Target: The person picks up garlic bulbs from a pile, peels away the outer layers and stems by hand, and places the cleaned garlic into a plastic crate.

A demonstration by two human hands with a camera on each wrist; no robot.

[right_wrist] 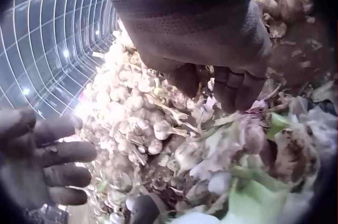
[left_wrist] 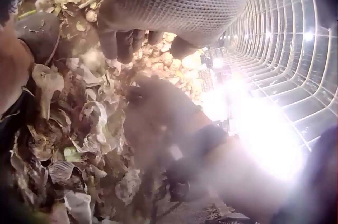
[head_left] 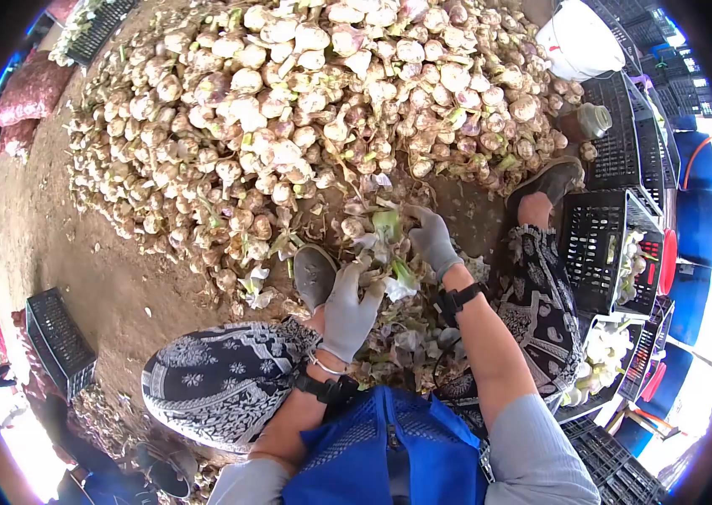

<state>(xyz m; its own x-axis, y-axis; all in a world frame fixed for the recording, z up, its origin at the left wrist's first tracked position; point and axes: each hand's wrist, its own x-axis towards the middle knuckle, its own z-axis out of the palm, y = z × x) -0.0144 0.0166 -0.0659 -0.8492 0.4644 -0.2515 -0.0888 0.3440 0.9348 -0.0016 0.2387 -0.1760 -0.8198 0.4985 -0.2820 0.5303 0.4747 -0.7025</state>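
A heap of garlic bulbs [head_left: 288, 109] covers the ground ahead. My gloved right hand [head_left: 433, 241] reaches down at the near edge of the heap, its fingertips right at loose husks and green leaf pieces [head_left: 387, 225]. In the right wrist view a gap shows between the thumb and fingers [right_wrist: 229, 89]. My gloved left hand [head_left: 350, 313] hovers over the husks between the feet; in the right wrist view its fingers [right_wrist: 68, 152] are spread and the palm holds nothing. Dry peeled husks [left_wrist: 95, 123] lie below it in the left wrist view.
Black crates [head_left: 595, 244] line the right side, some holding pale bulbs [head_left: 604, 358]. A white bucket [head_left: 581, 40] and a jar [head_left: 593, 120] stand at the back right. Another black crate [head_left: 60, 341] is at left, with red mesh sacks [head_left: 32, 88] behind. My shoes [head_left: 315, 276] flank the husks.
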